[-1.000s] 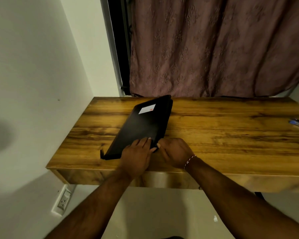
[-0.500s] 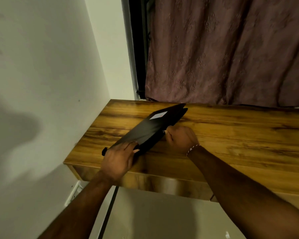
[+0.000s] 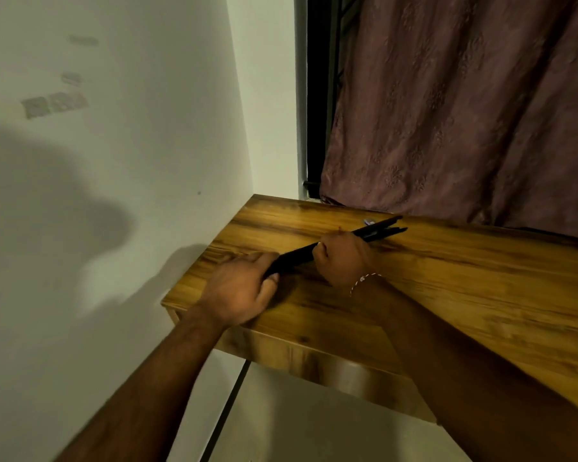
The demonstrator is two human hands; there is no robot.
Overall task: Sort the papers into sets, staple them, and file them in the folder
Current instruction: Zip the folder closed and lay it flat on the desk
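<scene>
A black folder (image 3: 377, 231) stands nearly on edge above the wooden table (image 3: 447, 278), so I see mostly its thin side and a sliver of its white label. My left hand (image 3: 239, 291) grips the folder's near end, thumb below and fingers over the top. My right hand (image 3: 342, 261) is curled round the folder's middle from the right side. No loose papers or stapler show in this view.
A white wall runs close along the table's left edge. A mauve curtain (image 3: 464, 111) and a dark window frame (image 3: 317, 95) stand behind the table. The table's front edge (image 3: 314, 358) overhangs a pale floor.
The folder has been lifted from lying flat to nearly on edge. My left hand moved to its near end and my right hand slid up to its middle. The view swung left.
</scene>
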